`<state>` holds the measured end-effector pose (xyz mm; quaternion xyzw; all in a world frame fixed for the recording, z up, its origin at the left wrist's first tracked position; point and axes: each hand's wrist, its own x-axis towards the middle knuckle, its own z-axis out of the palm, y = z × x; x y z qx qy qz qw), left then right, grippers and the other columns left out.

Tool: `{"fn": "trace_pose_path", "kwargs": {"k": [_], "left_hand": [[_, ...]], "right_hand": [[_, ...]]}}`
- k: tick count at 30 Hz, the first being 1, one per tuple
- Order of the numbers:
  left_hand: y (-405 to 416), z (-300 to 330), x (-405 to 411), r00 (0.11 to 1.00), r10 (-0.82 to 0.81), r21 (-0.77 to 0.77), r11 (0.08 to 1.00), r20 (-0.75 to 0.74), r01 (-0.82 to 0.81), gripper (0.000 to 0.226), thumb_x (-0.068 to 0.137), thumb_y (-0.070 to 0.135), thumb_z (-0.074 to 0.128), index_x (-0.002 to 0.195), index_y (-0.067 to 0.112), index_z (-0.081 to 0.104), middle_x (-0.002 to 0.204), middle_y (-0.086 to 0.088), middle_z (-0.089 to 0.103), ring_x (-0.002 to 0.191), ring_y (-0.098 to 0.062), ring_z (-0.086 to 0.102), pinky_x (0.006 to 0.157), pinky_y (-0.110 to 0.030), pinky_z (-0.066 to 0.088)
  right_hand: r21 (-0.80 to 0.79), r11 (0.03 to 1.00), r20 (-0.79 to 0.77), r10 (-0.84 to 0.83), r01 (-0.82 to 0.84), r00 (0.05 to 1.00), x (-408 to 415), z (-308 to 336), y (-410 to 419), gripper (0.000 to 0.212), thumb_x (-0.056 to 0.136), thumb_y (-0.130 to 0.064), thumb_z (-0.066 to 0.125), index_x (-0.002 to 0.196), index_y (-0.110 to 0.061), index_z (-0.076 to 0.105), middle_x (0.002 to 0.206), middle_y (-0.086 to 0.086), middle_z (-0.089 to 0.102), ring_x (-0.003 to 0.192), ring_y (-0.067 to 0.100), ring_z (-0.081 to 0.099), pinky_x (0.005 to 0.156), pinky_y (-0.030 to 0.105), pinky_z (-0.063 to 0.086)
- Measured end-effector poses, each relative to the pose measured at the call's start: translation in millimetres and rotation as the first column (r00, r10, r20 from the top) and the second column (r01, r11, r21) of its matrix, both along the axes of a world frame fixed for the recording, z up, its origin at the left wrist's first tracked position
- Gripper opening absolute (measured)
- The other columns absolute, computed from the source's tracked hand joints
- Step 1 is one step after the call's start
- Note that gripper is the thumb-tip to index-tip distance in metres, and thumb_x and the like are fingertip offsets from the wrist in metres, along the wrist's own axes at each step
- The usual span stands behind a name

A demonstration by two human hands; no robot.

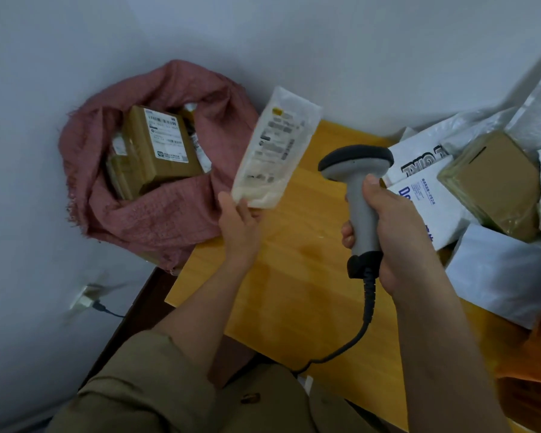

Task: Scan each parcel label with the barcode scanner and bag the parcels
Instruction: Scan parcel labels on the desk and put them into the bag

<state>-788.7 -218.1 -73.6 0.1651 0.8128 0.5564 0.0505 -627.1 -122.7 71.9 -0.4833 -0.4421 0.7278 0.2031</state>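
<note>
Now hands [239, 225] pinch parcel's [275, 148] edge; scanner [356, 195] apart.

A single head-worn camera looks steeply down, close over the wooden table [294, 276] and both forearms

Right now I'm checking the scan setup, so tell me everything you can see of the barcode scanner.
The barcode scanner is a handheld pistol type, light grey plastic with a dark head cap and dark base. A dark cable runs from its base down off the table edge. It stands roughly upright above the wooden table, head toward the left. The right hand grips its handle.
</note>
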Motion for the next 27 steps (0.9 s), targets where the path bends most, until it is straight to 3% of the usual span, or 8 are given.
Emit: {"fn": "trace_pose_path", "kwargs": {"k": [4,7,11,15,17,20,22,27], "left_hand": [[-4,33,-53,0.923,0.365,0.149,0.926,-0.123,-0.346,0.019,0.103,0.015,0.039,0.11,-0.003,0.041,0.091,-0.003,0.056,0.071,-0.002,0.054,0.058,-0.006,0.04],[-10,43,-83,0.855,0.495,0.248,0.857,-0.154,-0.452,0.003,0.101,0.005,0.036,0.104,0.003,0.037,0.083,0.003,0.051,0.064,0.01,0.058,0.058,-0.005,0.046],[-17,36,-108,0.842,0.537,0.152,0.83,0.042,-0.537,0.012,0.097,0.001,0.033,0.099,0.012,0.034,0.091,-0.007,0.05,0.073,-0.037,0.064,0.063,-0.043,0.059],[-16,23,-116,0.843,0.487,-0.017,0.868,0.228,-0.496,0.016,0.098,-0.001,0.036,0.101,0.014,0.039,0.111,-0.009,0.055,0.064,-0.019,0.063,0.059,-0.029,0.057],[-11,22,-116,0.83,0.478,-0.052,0.873,0.288,-0.485,0.022,0.095,0.0,0.046,0.113,0.012,0.043,0.126,-0.013,0.053,0.077,-0.015,0.061,0.066,-0.021,0.052],[0,28,-107,0.835,0.538,-0.029,0.842,0.115,-0.538,0.055,0.085,-0.001,0.058,0.134,0.005,0.034,0.135,-0.017,0.036,0.098,-0.013,0.044,0.069,-0.001,0.041],[7,30,-92,0.849,0.521,-0.003,0.852,-0.089,-0.524,0.055,0.082,0.0,0.06,0.131,0.0,0.035,0.133,-0.019,0.031,0.101,-0.013,0.038,0.073,0.005,0.035],[42,23,-39,0.929,0.156,-0.112,0.973,-0.335,-0.204,0.041,0.077,-0.003,0.051,0.118,0.0,0.048,0.125,-0.02,0.041,0.094,-0.013,0.041,0.082,-0.011,0.033]], "right_hand": [[-0.024,0.999,-0.02,0.045,-0.045,0.999,-13,-2,-5,0.033,0.1,-0.042,0.054,0.109,-0.01,0.061,0.048,-0.004,0.057,0.044,0.011,0.054,0.044,0.025,0.044],[0.028,0.995,-0.021,0.096,-0.095,0.995,-16,-4,-8,0.022,0.096,-0.036,0.062,0.099,-0.014,0.061,0.049,-0.004,0.057,0.045,0.011,0.053,0.047,0.026,0.044],[0.057,0.991,-0.019,0.121,-0.12,0.992,-16,-8,-7,0.02,0.093,-0.034,0.065,0.096,-0.015,0.062,0.051,-0.004,0.056,0.047,0.01,0.054,0.047,0.024,0.045],[0.073,0.99,-0.026,0.125,-0.123,0.992,-8,-12,-1,0.02,0.094,-0.033,0.065,0.098,-0.013,0.062,0.053,-0.005,0.057,0.048,0.011,0.054,0.046,0.024,0.045],[0.067,0.992,-0.019,0.108,-0.106,0.994,-4,-14,2,0.02,0.093,-0.033,0.065,0.098,-0.013,0.062,0.052,-0.005,0.057,0.048,0.01,0.054,0.046,0.023,0.045],[0.054,0.996,-0.011,0.073,-0.073,0.997,2,-18,7,0.022,0.093,-0.033,0.066,0.1,-0.013,0.062,0.053,-0.005,0.059,0.048,0.011,0.054,0.047,0.024,0.046],[0.047,0.998,-0.008,0.052,-0.052,0.999,7,-20,10,0.023,0.093,-0.033,0.066,0.101,-0.012,0.062,0.054,-0.004,0.059,0.048,0.012,0.054,0.047,0.025,0.046],[0.015,1.0,0.032,-0.021,0.02,0.999,32,-27,21,0.023,0.094,-0.033,0.065,0.102,-0.012,0.062,0.051,-0.003,0.056,0.046,0.012,0.052,0.047,0.024,0.045]]}}
